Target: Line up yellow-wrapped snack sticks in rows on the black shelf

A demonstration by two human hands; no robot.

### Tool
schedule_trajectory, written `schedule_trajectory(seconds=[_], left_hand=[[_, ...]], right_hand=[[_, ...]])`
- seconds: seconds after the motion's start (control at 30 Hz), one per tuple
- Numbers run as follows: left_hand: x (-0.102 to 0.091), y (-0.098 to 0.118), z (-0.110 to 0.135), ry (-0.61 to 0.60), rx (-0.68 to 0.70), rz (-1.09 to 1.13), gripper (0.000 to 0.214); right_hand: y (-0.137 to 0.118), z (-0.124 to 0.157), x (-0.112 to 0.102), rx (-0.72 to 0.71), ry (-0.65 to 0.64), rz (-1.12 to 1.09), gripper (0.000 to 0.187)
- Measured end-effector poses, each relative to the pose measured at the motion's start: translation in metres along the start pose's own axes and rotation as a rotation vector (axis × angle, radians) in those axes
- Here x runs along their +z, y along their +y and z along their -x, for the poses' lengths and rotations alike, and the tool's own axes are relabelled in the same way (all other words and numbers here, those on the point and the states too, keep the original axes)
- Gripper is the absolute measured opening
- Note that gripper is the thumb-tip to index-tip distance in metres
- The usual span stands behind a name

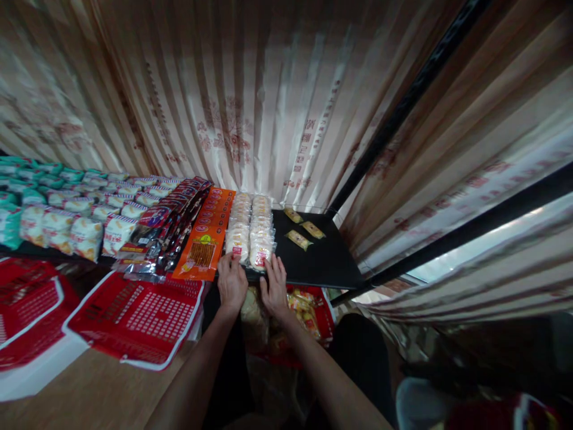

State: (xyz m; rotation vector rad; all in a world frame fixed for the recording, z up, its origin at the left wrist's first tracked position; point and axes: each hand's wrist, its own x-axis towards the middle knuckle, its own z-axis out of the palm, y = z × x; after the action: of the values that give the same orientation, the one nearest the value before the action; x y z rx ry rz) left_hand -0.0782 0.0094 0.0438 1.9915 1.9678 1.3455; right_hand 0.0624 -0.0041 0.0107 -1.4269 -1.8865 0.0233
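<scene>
Two rows of clear-wrapped, round white snacks, a left row (240, 230) and a right row (261, 230), run front to back on a black shelf (313, 270). My left hand (231, 282) rests its fingertips at the front packet of the left row, fingers extended and not wrapped around it. At the front of the right row is my right hand (274, 286), its fingers apart and touching or nearly touching the front packet. Just left of the rows lie flat orange snack bags (203, 236). Several small yellow-green packets (299, 239) lie loose to the right.
Dark red snack bags (165, 224), white packets (87, 236) and teal packets (9, 226) fill the shelf's left. Below stand a red basket (143, 316) and a red container (326, 313) with yellow packets. A black post (380, 140) and printed curtain (268, 107) bound the shelf.
</scene>
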Motion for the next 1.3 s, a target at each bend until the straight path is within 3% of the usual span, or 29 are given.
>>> schedule_trajectory(seconds=[0.13,0.27,0.37,0.43,0.5,0.6,0.77,0.87,1.17,1.3], left_hand=[[-0.010,-0.005,0.008,-0.093,0.127,0.059,0.030],[-0.016,0.001,0.026,-0.390,0.224,0.022,0.028],[-0.011,0.009,0.052,-0.637,0.198,-0.111,0.028],[-0.001,0.012,0.073,-0.693,0.145,-0.156,0.035],[0.010,0.011,0.091,-0.707,0.113,-0.211,0.046],[0.025,0.005,0.106,-0.729,0.130,-0.273,0.055],[0.031,0.002,0.104,-0.789,0.101,-0.326,0.059],[0.028,0.005,0.100,-0.749,0.067,-0.300,0.055],[0.015,0.016,0.089,-0.610,-0.112,0.120,0.044],[0.009,0.015,0.085,-0.558,-0.299,0.326,0.042]], right_hand=[[0.001,0.036,-0.005,-0.061,0.001,-0.077,0.043],[0.003,0.068,0.005,-0.117,-0.175,-0.165,0.037],[0.006,0.076,0.025,0.071,-0.249,-0.122,0.037],[0.008,0.074,0.038,0.235,-0.259,-0.077,0.039],[0.009,0.070,0.045,0.315,-0.282,-0.074,0.038],[0.008,0.062,0.044,0.322,-0.316,-0.105,0.033],[0.003,0.051,0.028,0.429,-0.359,-0.216,0.031],[-0.001,0.046,0.021,0.539,-0.371,-0.325,0.030],[0.002,0.043,-0.001,0.593,-0.254,-0.698,0.036],[0.006,0.041,-0.012,0.648,-0.237,-0.752,0.033]])
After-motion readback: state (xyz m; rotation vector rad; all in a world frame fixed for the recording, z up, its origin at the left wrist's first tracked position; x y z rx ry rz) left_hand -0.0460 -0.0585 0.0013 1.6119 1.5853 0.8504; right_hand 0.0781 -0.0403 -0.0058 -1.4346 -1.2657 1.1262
